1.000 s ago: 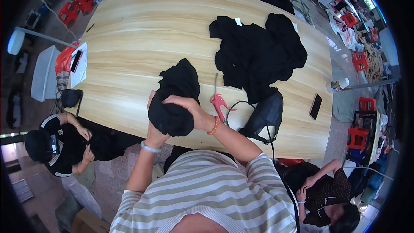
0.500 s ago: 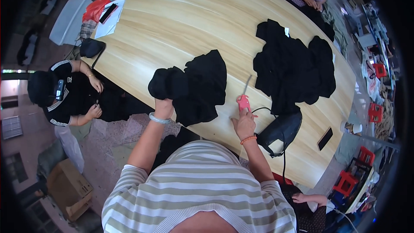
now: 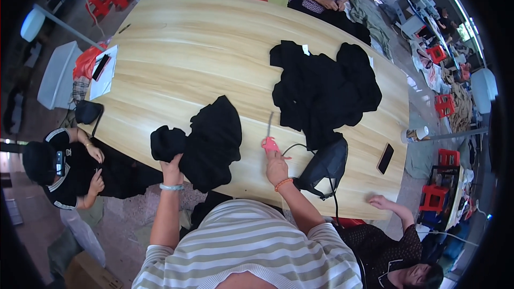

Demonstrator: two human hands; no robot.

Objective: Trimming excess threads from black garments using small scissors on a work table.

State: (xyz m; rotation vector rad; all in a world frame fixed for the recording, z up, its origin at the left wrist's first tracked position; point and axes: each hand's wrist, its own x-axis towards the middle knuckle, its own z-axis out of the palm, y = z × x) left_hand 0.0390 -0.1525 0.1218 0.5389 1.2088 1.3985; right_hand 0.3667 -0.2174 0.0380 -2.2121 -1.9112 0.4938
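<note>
My left hand (image 3: pixel 172 169) is closed on the lower edge of a black garment (image 3: pixel 216 144) lying on the wooden table, left of centre. A rounded part of the cloth sticks out past my fingers; my fingertips are partly hidden by it. In my right hand (image 3: pixel 277 170) are pink-handled scissors (image 3: pixel 270 144), their thin grey blades pointing away from me over the tabletop. A larger heap of black garments (image 3: pixel 326 88) lies beyond, to the right, with a small white label showing. Beside my right hand sits a black bag or cap-like item (image 3: pixel 324 165) with a strap.
The pale wooden table (image 3: pixel 176 37) carries a phone (image 3: pixel 385 159) and a paper cup (image 3: pixel 415 134) at its right edge. Papers (image 3: pixel 110 75) and a black cap (image 3: pixel 88 112) lie at left. Co-workers sit left, far right and near right. Red stools (image 3: pixel 444 105) stand beyond.
The view has shifted, so the table sits further left and more of its far edge shows. The garment in my left hand has turned a little. The scissors stay in my right hand.
</note>
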